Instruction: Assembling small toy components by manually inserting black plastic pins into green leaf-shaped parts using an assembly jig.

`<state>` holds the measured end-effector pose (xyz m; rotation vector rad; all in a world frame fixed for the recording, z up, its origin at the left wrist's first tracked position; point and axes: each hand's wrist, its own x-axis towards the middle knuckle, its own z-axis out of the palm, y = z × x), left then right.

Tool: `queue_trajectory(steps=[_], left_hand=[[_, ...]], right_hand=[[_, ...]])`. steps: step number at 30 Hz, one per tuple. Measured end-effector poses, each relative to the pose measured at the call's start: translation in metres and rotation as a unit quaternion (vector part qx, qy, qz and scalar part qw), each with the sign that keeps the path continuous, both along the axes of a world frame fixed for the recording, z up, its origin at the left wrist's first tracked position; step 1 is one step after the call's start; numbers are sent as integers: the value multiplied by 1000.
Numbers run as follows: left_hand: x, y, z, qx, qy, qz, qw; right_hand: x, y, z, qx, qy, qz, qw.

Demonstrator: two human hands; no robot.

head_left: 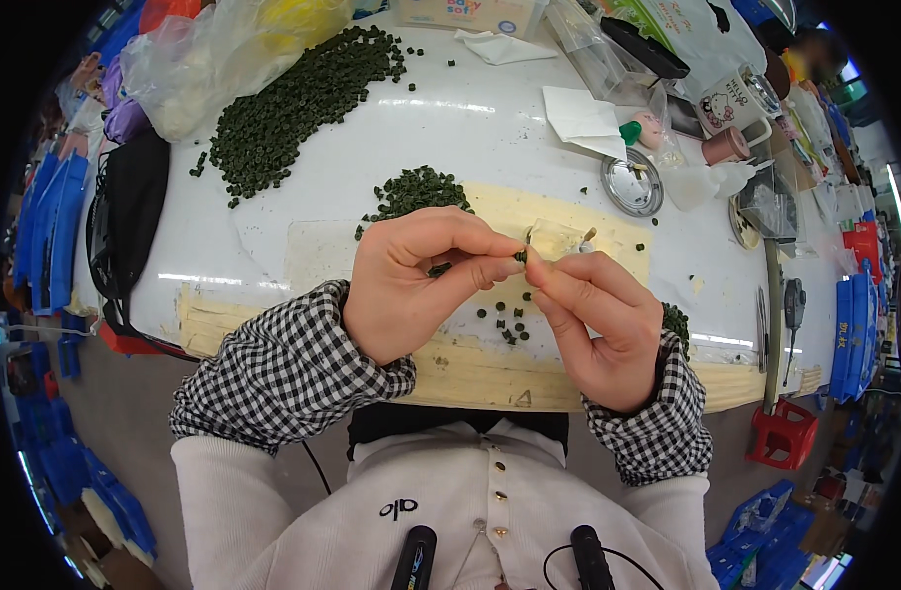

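Note:
My left hand (411, 280) pinches a small dark green piece (520, 257) between thumb and forefinger. The fingertips of my right hand (603, 320) are pressed together and meet the left fingertips at that piece. What the right fingers hold, if anything, is too small to make out. Just beyond the fingertips, a small clear block (556, 236) lies on the yellowish work mat (622, 221). Several loose green pieces (501, 323) are scattered on the table below the hands. A small heap of the same pieces (421, 192) sits just behind my left hand.
A large pile of green pieces (293, 108) spreads at the far left beside a clear plastic bag (190, 84). A black cloth item (136, 211) lies at the left edge. To the far right are a round metal tin (632, 185), white tissue (583, 118), a mug (730, 103) and tweezers (762, 329).

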<state>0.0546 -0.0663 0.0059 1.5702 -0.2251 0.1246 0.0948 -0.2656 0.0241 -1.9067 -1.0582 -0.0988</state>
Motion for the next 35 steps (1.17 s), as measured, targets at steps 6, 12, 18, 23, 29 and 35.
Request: queue_trajectory(steps=[6, 12, 18, 23, 29, 35], left_hand=[[2, -1, 1, 10, 7, -4, 1000], [7, 3, 5, 240, -17, -111, 964], [7, 3, -7, 339, -138, -130, 921], [10, 7, -3, 348, -142, -88, 923], [16, 14, -1, 485, -207, 26, 850], [12, 20, -8, 579, -249, 13, 776]], right_hand=[[3, -2, 6, -13, -27, -33, 999], [7, -8, 10, 4, -85, -87, 993], [6, -7, 10, 5, -91, -94, 991], [5, -7, 10, -1, -78, -95, 992], [4, -7, 9, 1, -74, -97, 993], [5, -6, 9, -2, -64, -92, 994]])
